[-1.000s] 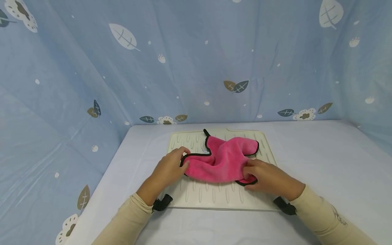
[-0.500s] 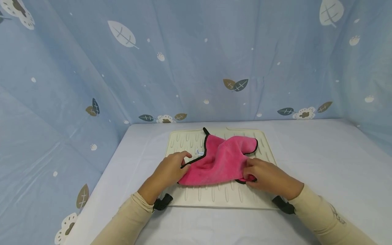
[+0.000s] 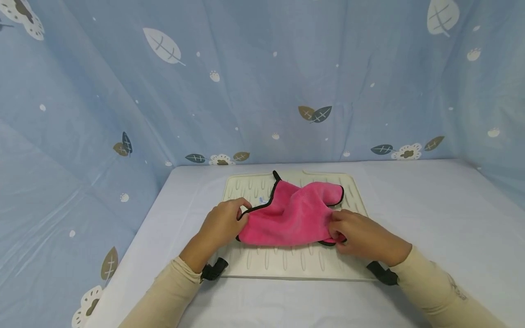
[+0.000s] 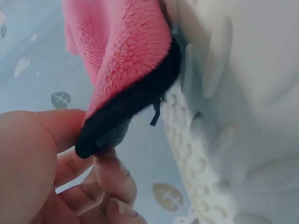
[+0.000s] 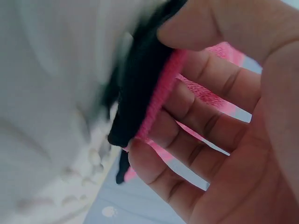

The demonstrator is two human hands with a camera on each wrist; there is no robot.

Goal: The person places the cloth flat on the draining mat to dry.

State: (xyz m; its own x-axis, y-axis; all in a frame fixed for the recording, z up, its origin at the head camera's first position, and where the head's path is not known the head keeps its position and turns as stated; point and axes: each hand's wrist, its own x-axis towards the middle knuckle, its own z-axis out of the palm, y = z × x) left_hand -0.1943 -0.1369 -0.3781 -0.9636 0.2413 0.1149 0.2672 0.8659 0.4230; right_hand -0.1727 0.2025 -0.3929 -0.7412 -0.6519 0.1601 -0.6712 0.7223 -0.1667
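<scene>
A fuzzy pink cloth [image 3: 287, 223] with black edging lies rumpled over a cream ribbed mat [image 3: 266, 271]. The left hand [image 3: 223, 222] pinches its left corner between thumb and fingers; the left wrist view shows the black-edged corner of the cloth [image 4: 135, 56] in that pinch, lifted off the mat. At the opposite end the right hand [image 3: 358, 234] holds the near right corner. Up close in the right wrist view, the thumb presses the black edge and the fingers curl behind the cloth [image 5: 161, 84]. A black hanging loop [image 3: 276, 175] sticks out at the cloth's far left corner.
The mat lies on a table with a white cover [image 3: 418, 205]. Behind and to the left hangs a blue curtain [image 3: 262, 82] with leaf and flower prints. A small pale tag [image 3: 263, 200] shows beside the cloth's left edge. Black wrist mounts [image 3: 215, 269] sit under both wrists.
The left hand loosened and regripped the cloth's left side, whose edge now runs straighter and is spread out more. The right hand keeps its hold nearly in place.
</scene>
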